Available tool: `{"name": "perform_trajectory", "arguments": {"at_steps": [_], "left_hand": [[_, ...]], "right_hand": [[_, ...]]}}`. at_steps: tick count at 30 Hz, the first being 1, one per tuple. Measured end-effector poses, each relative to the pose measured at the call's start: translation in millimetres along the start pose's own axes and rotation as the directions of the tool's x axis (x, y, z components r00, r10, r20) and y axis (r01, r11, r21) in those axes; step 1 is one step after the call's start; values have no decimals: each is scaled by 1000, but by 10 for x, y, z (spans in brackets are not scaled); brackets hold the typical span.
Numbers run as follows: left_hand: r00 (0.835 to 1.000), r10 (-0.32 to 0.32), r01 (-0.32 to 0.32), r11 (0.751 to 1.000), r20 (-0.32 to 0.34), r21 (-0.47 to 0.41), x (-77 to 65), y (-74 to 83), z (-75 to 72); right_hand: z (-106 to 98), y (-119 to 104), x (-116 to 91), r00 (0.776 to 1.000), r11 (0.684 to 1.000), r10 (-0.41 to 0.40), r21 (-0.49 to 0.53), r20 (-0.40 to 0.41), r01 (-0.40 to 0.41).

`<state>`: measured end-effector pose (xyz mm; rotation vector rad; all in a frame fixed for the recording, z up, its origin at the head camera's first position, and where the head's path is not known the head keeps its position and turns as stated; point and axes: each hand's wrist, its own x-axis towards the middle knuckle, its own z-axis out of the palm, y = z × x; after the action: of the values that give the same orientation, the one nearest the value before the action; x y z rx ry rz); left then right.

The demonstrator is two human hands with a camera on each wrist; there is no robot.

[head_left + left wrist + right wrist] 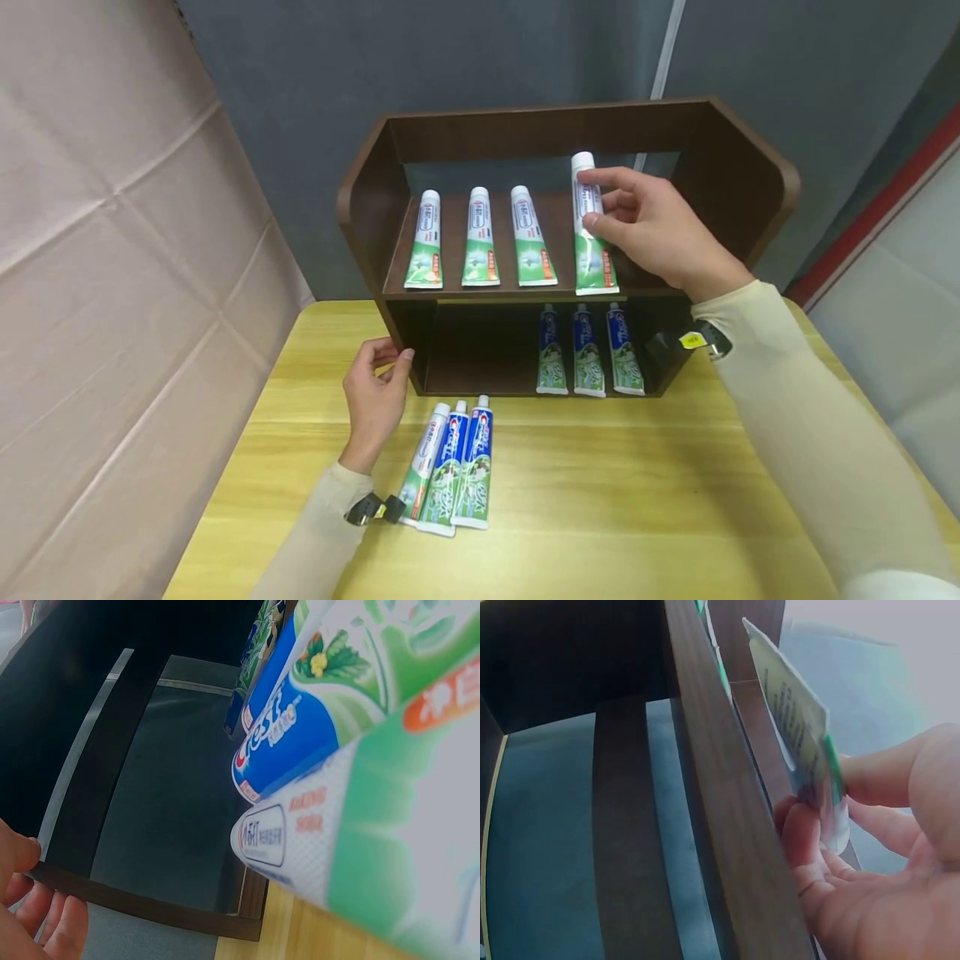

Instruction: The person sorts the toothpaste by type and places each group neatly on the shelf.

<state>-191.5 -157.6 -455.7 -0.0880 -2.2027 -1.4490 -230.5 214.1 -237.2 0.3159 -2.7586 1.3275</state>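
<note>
My right hand [656,221] pinches a green-and-white toothpaste tube [596,262] between thumb and fingers, cap end up, at the right of the upper shelf. From the right wrist view, the tube's printed back [791,705] shows tilted above the shelf board. To its left, three matching tubes [480,242] lie in a spaced row, caps toward the back. With thumb and fingertips, my left hand [375,396] holds the front edge of the left side panel of the brown shelf [405,333]; the left wrist view shows the thumb [26,851] on the panel's inner side.
Three blue-and-green toothpaste tubes [588,354] lie at the right of the lower compartment. On the wooden table [600,500], in front of the shelf, two blue-and-green tubes [472,467] and a green-and-white one [423,462] lie overlapping beside my left wrist. A grey wall [487,50] stands behind.
</note>
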Motion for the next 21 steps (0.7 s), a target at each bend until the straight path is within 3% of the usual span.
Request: {"name": "perform_trajectory", "arguments": {"at_steps": [12,21], "left_hand": [[1000,-13,13,1000,1,-3,-24,9,-19],[1000,-6,6,1000,-7,-24,-32,-2,-30]], "right_hand": [[53,61,140,997,998,59,-35,55,-57],[73,61,210,996,995,60,-79,72,-54]]}}
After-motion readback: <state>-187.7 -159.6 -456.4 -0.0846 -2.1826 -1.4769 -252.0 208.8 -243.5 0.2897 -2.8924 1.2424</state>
